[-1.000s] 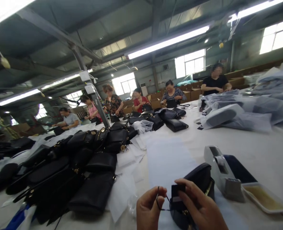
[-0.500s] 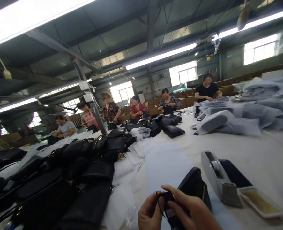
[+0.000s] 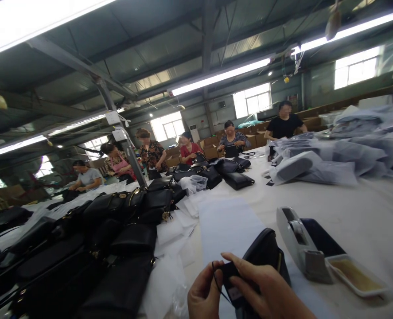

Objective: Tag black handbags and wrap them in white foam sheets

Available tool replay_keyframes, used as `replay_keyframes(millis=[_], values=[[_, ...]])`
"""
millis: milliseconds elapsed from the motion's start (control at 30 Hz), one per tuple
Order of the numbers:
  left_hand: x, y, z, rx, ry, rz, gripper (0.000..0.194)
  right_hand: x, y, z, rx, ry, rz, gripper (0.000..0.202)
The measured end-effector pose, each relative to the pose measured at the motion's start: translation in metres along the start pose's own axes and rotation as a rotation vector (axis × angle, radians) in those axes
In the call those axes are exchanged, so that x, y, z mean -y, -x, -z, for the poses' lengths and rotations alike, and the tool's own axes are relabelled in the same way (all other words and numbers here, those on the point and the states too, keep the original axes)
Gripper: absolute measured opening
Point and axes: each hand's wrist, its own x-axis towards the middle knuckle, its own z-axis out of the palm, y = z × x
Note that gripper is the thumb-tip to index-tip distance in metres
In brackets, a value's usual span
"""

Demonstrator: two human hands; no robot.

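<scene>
**Two-Handed Handling of Cord and Tag Beside the Tape Dispenser**

Reference landmark: the grey tape dispenser [image 3: 302, 250] on the white-covered table [image 3: 365, 212].

Work location: the black bag [image 3: 261, 250] stands just left of the tape dispenser. The black tag [image 3: 228, 271] is farther left of the dispenser and nearer the wearer, overlapping the bag in view.

Grip state: the left hand [image 3: 203, 292] pinches a thin black cord [image 3: 215, 280] between thumb and fingertips. The right hand [image 3: 266, 279] clasps the tag between thumb and forefinger. Whether the right hand also bears on the bag cannot be told.

Step in hand: judged to be working the cord at the tag. Whether the cord passes through the tag is hidden by the fingers.

Next move: as a judgement, it calls for a steady right-hand hold on the tag and a light left-hand pinch, leaving enough slack in the cord to guide it without twisting.

Surroundings: a shallow white tray [image 3: 346, 282] sits just right of the dispenser; heaped black bags [image 3: 136, 239] lie well left.
</scene>
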Motion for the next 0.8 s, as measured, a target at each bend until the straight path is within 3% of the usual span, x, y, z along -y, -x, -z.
replay_keyframes(millis=[133,300,433,633,700,800], values=[[-0.014,0.003,-0.003,0.062,-0.052,-0.035,0.042,-0.001,-0.002,0.000,0.023,0.035,-0.001,0.046],[-0.030,0.006,-0.005,0.239,-0.109,-0.083,0.033,0.000,-0.003,0.002,0.048,0.093,0.001,0.047],[-0.038,0.002,-0.001,0.384,-0.238,-0.140,0.027,-0.002,-0.003,-0.001,0.063,0.010,0.015,0.046],[-0.052,-0.005,0.005,0.694,-0.488,-0.381,0.017,-0.007,0.002,-0.010,0.010,-0.384,-0.089,0.064],[-0.056,-0.001,0.005,0.720,-0.525,-0.404,0.019,-0.005,0.003,-0.011,-0.016,-0.576,-0.131,0.070],[-0.057,0.006,0.006,0.663,-0.552,-0.340,0.020,0.002,0.005,-0.008,-0.143,-0.797,-0.262,0.072]])
